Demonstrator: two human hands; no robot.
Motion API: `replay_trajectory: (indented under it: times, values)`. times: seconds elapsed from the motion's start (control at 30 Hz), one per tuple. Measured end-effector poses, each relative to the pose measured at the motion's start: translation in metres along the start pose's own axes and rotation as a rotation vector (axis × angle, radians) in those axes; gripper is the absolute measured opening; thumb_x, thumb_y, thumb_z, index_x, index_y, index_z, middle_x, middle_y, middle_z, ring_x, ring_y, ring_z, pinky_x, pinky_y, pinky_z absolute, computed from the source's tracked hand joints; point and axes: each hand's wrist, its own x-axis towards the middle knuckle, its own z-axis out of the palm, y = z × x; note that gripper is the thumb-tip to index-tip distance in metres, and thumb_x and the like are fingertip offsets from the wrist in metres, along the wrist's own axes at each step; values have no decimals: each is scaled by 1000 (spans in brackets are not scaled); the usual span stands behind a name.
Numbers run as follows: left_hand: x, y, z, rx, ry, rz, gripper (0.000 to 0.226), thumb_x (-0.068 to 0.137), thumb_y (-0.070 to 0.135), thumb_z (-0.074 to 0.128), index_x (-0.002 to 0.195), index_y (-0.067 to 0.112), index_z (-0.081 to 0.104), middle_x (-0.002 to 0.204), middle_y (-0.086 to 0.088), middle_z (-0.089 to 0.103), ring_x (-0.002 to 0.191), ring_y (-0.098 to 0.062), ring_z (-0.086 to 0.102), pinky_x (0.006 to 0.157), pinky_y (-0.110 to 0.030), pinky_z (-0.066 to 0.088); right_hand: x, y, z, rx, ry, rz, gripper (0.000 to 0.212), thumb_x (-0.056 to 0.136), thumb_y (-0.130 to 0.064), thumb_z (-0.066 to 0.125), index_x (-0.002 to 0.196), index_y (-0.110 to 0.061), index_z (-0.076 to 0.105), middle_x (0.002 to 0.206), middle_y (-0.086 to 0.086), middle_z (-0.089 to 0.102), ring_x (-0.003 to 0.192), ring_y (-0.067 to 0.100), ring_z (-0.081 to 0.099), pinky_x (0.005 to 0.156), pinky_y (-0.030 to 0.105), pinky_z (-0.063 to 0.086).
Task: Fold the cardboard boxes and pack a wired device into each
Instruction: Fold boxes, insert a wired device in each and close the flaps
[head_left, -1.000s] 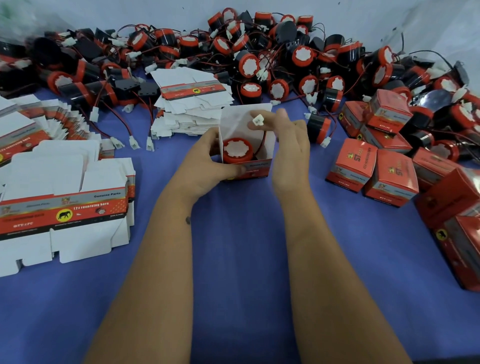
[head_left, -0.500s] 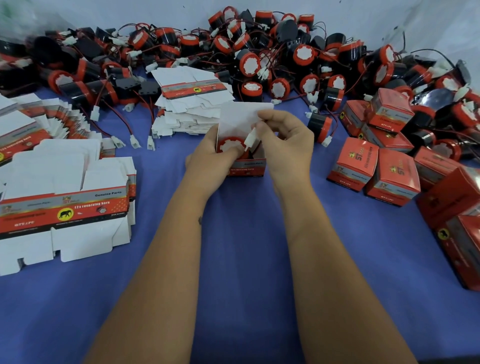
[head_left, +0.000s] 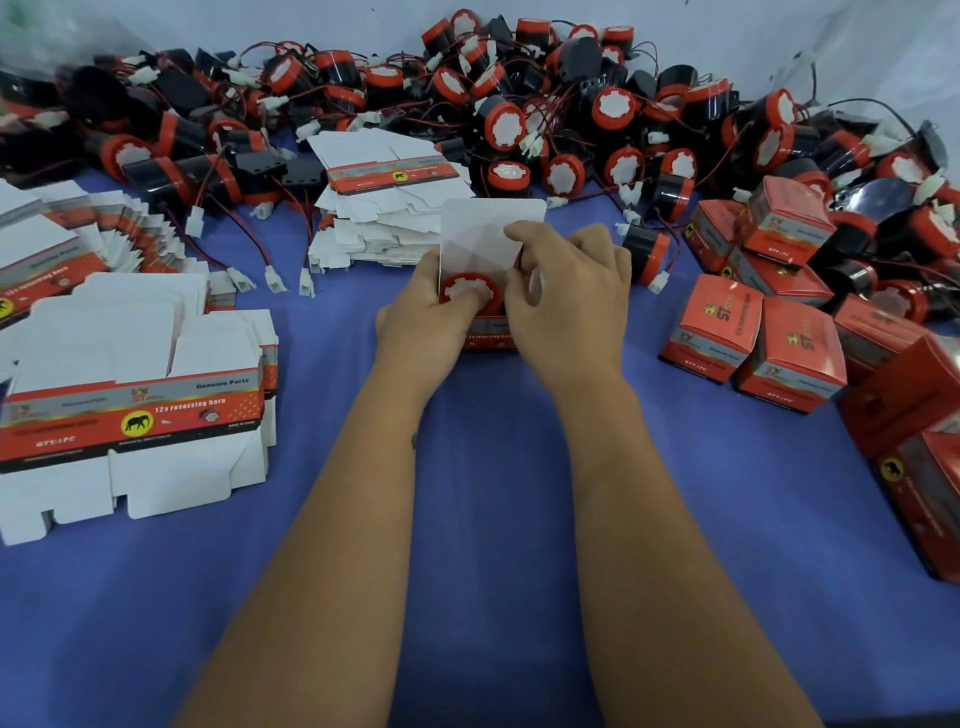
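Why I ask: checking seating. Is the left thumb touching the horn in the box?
Touching: the head view shows the left hand's thumb pressed on the horn's white face.

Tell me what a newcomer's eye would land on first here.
Centre stage, both hands, left and right, hold an open box with a red-faced horn inside, its white flap upright. Behind them sprawls a heap of loose horns with tangled wires; closed red boxes cluster right, flat box blanks stack left.
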Motion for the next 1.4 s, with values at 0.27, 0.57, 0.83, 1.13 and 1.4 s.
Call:
replay_trajectory:
  times: [0.27,0.57,0.83,1.13,1.4]
  values:
    - [1,-1,0,-8,27,5,41,76,46,57,117,41,61,108,19,70,121,-20,56,105,-44,46,0,4,4,63,-19,97,32,79,-5,67,111,-5,67,116,11,57,106,27,52,93,24,38]
    - [-2,1,1,38,48,5,47,77,48,56,124,44,57,110,21,68,120,-18,56,104,-43,47,-3,6,8,232,-78,133,9,82,-2,64,81,0,73,110,12,54,100,23,52,82,27,45]
    - [-6,5,2,77,73,-2,47,79,58,52,126,50,54,104,30,66,120,-13,55,108,-40,42,-4,0,4,393,-164,179,50,83,2,57,129,-19,60,100,-12,56,100,15,52,86,7,39]
    - [-7,7,4,133,87,21,54,78,70,54,127,48,52,106,32,63,117,-6,57,108,-40,42,-2,-2,-2,796,-140,554,35,97,-3,46,123,-20,61,96,2,73,98,10,67,94,30,53]
    - [-1,4,3,66,85,-56,42,86,46,54,127,51,52,107,25,65,121,-20,52,104,-43,46,-1,2,9,755,-109,619,41,88,-8,68,122,-18,49,105,-3,62,91,6,59,72,12,47]
